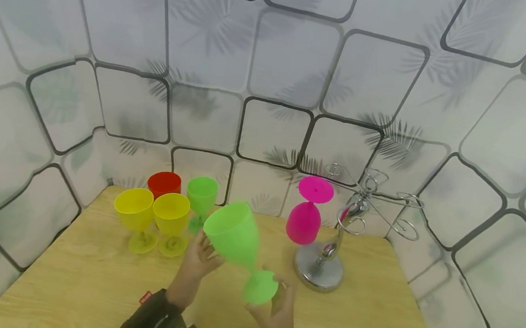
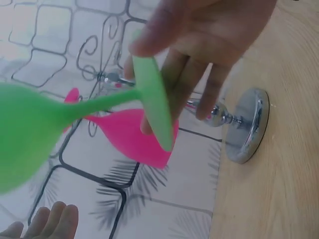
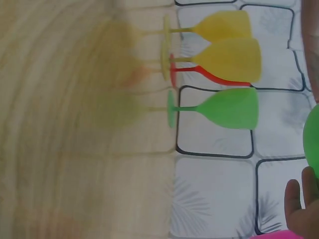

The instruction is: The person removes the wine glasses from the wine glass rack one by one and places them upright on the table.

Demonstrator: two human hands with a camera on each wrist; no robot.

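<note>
A green plastic goblet is held tilted above the table, its bowl toward the upper left. My right hand pinches its round foot between thumb and fingers; the left wrist view shows that grip on the foot closely. Beside the bowl is my left hand, fingers extended and loosely spread; its fingertips appear below the bowl in the left wrist view. A pink goblet hangs upside down from a chrome stemware rack with curled wire loops, right of the hands.
Two yellow goblets, a red goblet and another green goblet stand upright at the back left of the wooden table. A patterned curtain encloses the table's back and sides.
</note>
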